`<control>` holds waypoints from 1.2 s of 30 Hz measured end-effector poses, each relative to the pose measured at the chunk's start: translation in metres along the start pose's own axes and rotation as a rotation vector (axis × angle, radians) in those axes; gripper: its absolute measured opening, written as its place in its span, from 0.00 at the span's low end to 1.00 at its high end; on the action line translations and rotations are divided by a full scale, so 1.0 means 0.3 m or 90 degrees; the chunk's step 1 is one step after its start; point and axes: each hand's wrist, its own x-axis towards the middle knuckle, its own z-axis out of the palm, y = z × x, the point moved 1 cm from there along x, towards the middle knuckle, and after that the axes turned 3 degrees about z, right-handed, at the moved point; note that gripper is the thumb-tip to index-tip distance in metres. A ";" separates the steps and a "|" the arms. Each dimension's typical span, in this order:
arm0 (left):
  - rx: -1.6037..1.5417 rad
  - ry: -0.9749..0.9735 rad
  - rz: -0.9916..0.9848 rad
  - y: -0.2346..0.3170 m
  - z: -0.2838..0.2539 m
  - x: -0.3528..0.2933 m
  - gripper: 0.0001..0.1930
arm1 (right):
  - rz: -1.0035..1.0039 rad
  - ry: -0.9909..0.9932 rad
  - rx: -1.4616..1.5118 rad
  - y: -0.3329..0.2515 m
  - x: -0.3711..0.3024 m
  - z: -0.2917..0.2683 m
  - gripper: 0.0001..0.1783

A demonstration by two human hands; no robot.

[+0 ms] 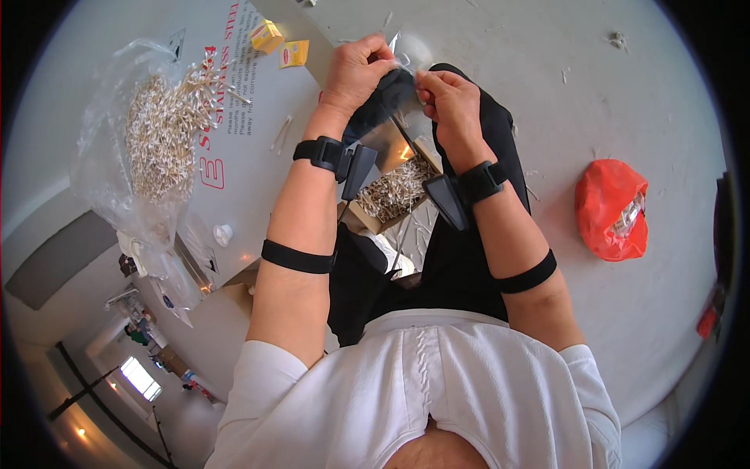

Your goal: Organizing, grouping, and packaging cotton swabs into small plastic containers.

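Note:
Both of my hands are raised over my knees, close together. My left hand [355,76] pinches thin clear plastic, which looks like a small bag [401,59], between thumb and forefinger. From the other side, my right hand [455,107] has its fingertips closed on the same plastic. The bag's outline and any contents are hard to make out against the dark trousers and pale floor. Below my hands, between my legs, is an open cardboard box [430,153] holding many loose cotton swabs [394,189].
On the printed metal-look tabletop [258,168] at left lies a large clear bag [100,144] spilling a heap of cotton swabs [160,133]. Two small yellow boxes [294,53] lie at its far end. A red plastic bag [605,215] sits on the floor at right, among stray swabs.

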 end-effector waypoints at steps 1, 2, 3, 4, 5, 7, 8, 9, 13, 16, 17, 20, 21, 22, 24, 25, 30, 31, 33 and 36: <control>0.008 0.010 0.005 0.007 -0.003 -0.003 0.06 | -0.013 0.010 0.005 0.002 -0.007 0.002 0.07; 0.007 0.011 0.006 0.015 -0.003 -0.007 0.06 | -0.027 0.020 0.011 0.004 -0.013 0.004 0.07; 0.054 0.029 0.043 0.024 0.000 -0.013 0.05 | -0.028 0.018 0.010 0.003 -0.017 0.007 0.07; 0.101 0.047 0.080 0.032 0.002 -0.016 0.05 | -0.041 0.027 0.012 0.000 -0.022 0.009 0.07; 0.101 0.049 0.080 0.037 0.003 -0.017 0.05 | -0.055 0.036 0.015 -0.002 -0.025 0.011 0.06; 0.163 0.078 0.171 0.037 0.000 -0.024 0.05 | -0.087 0.046 -0.004 -0.002 -0.030 0.020 0.06; 0.164 0.080 0.171 0.035 0.001 -0.029 0.05 | -0.118 0.058 -0.023 -0.003 -0.033 0.023 0.06; 0.166 0.082 0.185 0.035 0.005 -0.030 0.05 | -0.120 0.058 -0.024 0.001 -0.031 0.018 0.06; 0.174 0.064 0.186 0.026 0.006 -0.051 0.07 | -0.129 0.047 -0.038 0.012 -0.042 0.014 0.06; 0.054 -0.022 0.016 0.016 -0.020 -0.077 0.09 | -0.112 0.034 -0.067 0.030 -0.059 0.008 0.05; 0.054 -0.021 0.015 0.016 -0.026 -0.079 0.09 | -0.107 0.020 -0.084 0.040 -0.064 0.005 0.05; -0.124 0.032 -0.079 0.015 -0.069 -0.087 0.10 | -0.131 0.028 -0.129 0.067 -0.100 0.028 0.05; -0.097 -0.007 -0.098 0.014 -0.090 -0.085 0.09 | -0.106 0.011 -0.139 0.077 -0.103 0.029 0.07; -0.074 -0.048 -0.115 0.010 -0.097 -0.079 0.08 | -0.108 0.010 -0.141 0.108 -0.092 0.019 0.07; -0.046 -0.084 -0.136 0.000 -0.117 -0.079 0.09 | -0.184 0.027 -0.213 0.156 -0.086 0.031 0.08; -0.018 -0.120 -0.159 -0.008 -0.128 -0.086 0.10 | -0.226 0.039 -0.264 0.171 -0.095 0.045 0.08; 0.113 -0.135 -0.118 -0.018 -0.166 -0.137 0.09 | -0.349 0.096 -0.377 0.227 -0.136 0.092 0.07; 0.169 -0.127 -0.043 -0.018 -0.173 -0.146 0.08 | -0.375 0.110 -0.403 0.236 -0.135 0.101 0.07; 0.271 -0.104 -0.018 -0.009 -0.154 -0.160 0.07 | -0.380 0.098 -0.419 0.245 -0.125 0.096 0.07; 0.396 -0.061 0.014 0.020 -0.116 -0.169 0.04 | -0.390 0.097 -0.452 0.236 -0.119 0.083 0.09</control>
